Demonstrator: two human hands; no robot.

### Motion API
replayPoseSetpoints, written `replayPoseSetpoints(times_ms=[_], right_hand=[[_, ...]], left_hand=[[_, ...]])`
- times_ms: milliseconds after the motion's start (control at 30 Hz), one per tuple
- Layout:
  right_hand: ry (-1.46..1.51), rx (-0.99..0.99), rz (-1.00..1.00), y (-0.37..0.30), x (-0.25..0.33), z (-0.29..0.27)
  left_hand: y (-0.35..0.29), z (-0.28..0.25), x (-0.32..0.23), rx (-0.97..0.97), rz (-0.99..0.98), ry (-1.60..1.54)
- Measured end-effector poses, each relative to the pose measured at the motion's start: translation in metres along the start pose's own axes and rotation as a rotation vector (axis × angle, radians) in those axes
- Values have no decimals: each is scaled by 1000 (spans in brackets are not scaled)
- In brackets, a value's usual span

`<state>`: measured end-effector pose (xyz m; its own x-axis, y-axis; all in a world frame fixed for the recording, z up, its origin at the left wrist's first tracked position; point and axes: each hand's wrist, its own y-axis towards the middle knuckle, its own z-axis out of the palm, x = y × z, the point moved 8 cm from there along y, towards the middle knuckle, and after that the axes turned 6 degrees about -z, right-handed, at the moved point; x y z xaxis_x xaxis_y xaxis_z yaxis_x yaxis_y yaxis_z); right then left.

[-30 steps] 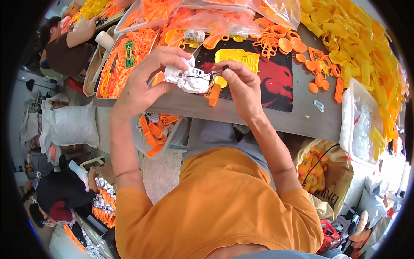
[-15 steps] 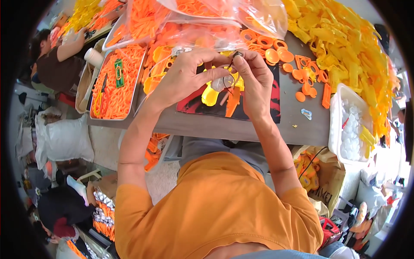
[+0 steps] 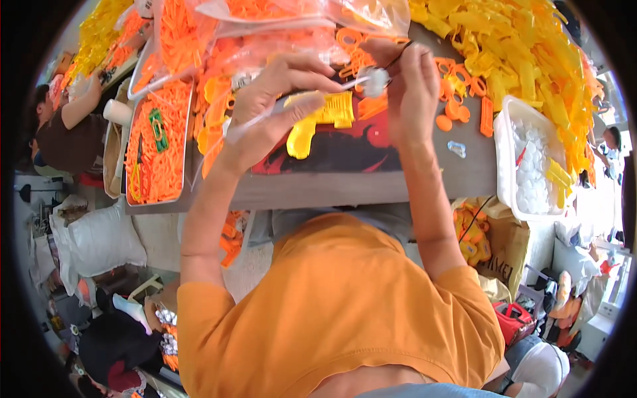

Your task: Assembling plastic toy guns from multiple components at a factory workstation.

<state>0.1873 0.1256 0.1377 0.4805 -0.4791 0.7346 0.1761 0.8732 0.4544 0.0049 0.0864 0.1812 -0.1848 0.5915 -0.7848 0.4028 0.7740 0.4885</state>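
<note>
My left hand [image 3: 269,109] is blurred, its thumb and fingers closed round a thin whitish strip [image 3: 352,83] that runs toward the right hand. Raised over the mat, my right hand [image 3: 415,93] pinches a thin black wire [image 3: 397,57]. A clear whitish round piece [image 3: 376,81] hangs between the hands; what holds it is hard to make out. Below them a yellow plastic gun-shaped shell [image 3: 325,114] lies on a red and black mat [image 3: 332,149]. An orange piece [image 3: 371,107] rests beside the shell, partly behind the right hand.
Orange parts fill a tray [image 3: 189,142] at left, with a green-handled tool [image 3: 158,130] on them. Yellow parts [image 3: 517,60] are heaped at right, beside a white tub [image 3: 505,159] of clear pieces. A small clear piece [image 3: 456,148] lies nearby. Another person [image 3: 73,132] sits at far left.
My hands have moved apart, and the clear round piece now shows between them near the right hand. A whitish strip has come into sight at the left hand. The view has shifted slightly.
</note>
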Motion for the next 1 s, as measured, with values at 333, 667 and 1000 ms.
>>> replayPoseSetpoints(times_ms=[333,667,1000], right_hand=[[-94,584,407,11,57,-50],[-783,1019,529,-61,-97,-12],[-995,541,460,-41,-100,-39]], left_hand=[[-34,4,95,-13,-92,786],[-32,18,118,-142,-185,778],[-46,34,155,-276,-504,12]])
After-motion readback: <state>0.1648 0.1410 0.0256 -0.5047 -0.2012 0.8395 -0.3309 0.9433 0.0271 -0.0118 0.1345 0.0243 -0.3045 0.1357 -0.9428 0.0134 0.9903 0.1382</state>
